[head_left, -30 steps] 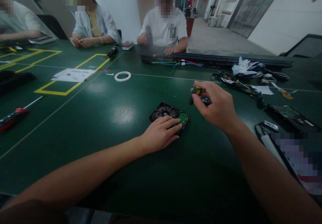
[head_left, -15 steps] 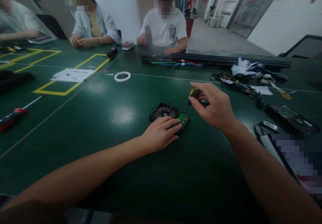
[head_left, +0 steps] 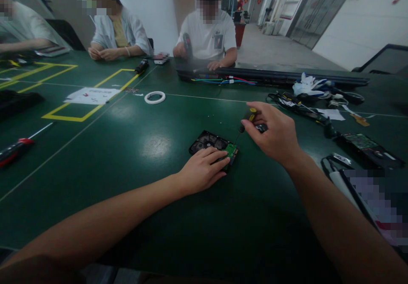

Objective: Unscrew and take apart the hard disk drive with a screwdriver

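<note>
A hard drive (head_left: pixel 204 140) lies on the green table with its green circuit board (head_left: pixel 231 149) facing up. Across its near part rests my left hand (head_left: pixel 204 169), fingers over the board and thumb along the near edge, gripping it against the tabletop. My right hand (head_left: pixel 270 135) holds a small yellow-and-black screwdriver (head_left: pixel 249 117) by the handle. Its thin shaft slants down to the board's far right corner; whether the tip sits in a screw is too small to tell. A small dark object (head_left: pixel 262 128) shows beside my right palm, partly covered.
A second drive-like device (head_left: pixel 369 150) and cables (head_left: pixel 296 105) lie to the right, near white-blue gloves (head_left: pixel 309 85). A tape roll (head_left: pixel 155 97), paper sheet (head_left: pixel 92 95) and red-black screwdriver (head_left: pixel 19 148) are left. Across the table a person (head_left: pixel 208 37) sits behind a long black panel (head_left: pixel 274 75).
My right hand has shifted slightly right and turned the screwdriver's handle, which now leans more to the right. My left hand and the hard drive stay put.
</note>
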{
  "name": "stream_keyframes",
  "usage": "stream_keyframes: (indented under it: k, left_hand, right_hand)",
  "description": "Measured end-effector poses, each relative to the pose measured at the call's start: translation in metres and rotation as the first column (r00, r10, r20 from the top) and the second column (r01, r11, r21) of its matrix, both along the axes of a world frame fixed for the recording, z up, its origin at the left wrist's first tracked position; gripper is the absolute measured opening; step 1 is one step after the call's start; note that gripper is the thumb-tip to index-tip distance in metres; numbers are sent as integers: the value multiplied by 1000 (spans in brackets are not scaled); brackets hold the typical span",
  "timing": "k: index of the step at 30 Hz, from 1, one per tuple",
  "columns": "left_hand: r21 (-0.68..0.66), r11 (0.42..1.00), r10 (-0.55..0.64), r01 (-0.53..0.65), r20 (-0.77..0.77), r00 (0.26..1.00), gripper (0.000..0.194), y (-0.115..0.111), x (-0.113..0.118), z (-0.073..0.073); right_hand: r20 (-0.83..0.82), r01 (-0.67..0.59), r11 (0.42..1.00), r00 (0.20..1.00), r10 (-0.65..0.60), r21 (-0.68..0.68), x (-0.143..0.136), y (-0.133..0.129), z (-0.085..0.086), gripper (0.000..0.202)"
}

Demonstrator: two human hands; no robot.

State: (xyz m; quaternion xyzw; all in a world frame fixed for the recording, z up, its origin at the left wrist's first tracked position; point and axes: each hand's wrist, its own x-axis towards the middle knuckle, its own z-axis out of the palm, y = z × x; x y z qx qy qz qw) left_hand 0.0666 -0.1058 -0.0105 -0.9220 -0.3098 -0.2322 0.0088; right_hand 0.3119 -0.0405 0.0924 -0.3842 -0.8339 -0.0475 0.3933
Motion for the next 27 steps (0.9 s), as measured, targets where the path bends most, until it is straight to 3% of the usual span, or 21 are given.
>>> stream_keyframes:
  k: [4, 10, 16, 27]
  left_hand:
    - [-4, 1000, 6, -6, -9, 1000, 42, -1, 0, 1]
    - [-3, 1000, -1, 1, 6, 1000, 42, 0, 1, 0]
    - [-1, 1000, 6, -6, -5, 1000, 42, 0, 2, -1]
    - [10, 1000, 9, -9, -8, 1000, 42, -1, 2, 1]
  right_hand:
    - [5, -21, 1000, 1000, 21, 1, -2, -3, 2, 30]
    - [-28, -34, 999, 999, 35, 9, -4, -2, 0, 38]
    - [33, -33, 999, 999, 32, 31, -2, -1, 1, 30]
    - [36, -38, 999, 999, 37, 33, -3, -3, 2, 34]
